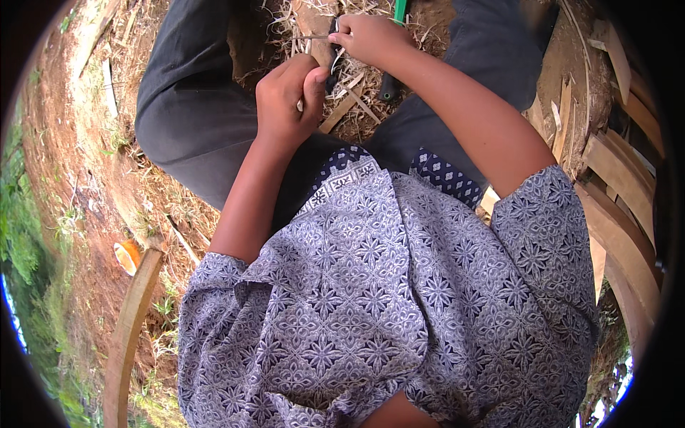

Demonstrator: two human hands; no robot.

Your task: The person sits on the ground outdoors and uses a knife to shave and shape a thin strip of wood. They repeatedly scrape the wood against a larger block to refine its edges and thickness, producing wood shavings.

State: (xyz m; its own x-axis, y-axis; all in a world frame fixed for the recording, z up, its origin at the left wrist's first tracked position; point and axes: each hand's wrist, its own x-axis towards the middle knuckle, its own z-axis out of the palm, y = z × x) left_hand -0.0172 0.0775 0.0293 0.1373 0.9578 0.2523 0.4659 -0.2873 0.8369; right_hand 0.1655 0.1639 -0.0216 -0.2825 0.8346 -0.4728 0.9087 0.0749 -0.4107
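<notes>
My left hand [289, 96] is closed around a thin pale stick [308, 47], whose tip pokes up above the fingers. Just beyond it and to the right, my right hand [374, 39] is closed on a thin grey blade-like strip [312, 37]. That strip points left, across the top of the stick; whether the two touch I cannot tell. Beside my right fingers is a narrow black object [332, 28], partly hidden by the hand. A bright green piece [400, 10] shows behind the right wrist, and a black rounded end [389, 87] sits below the forearm.
Pale shavings and wood strips [349, 100] litter the ground between my dark-trousered legs. Curved planks [621, 221] are piled at the right. A long plank [132, 335] and an orange object [128, 256] lie on the reddish soil at the left.
</notes>
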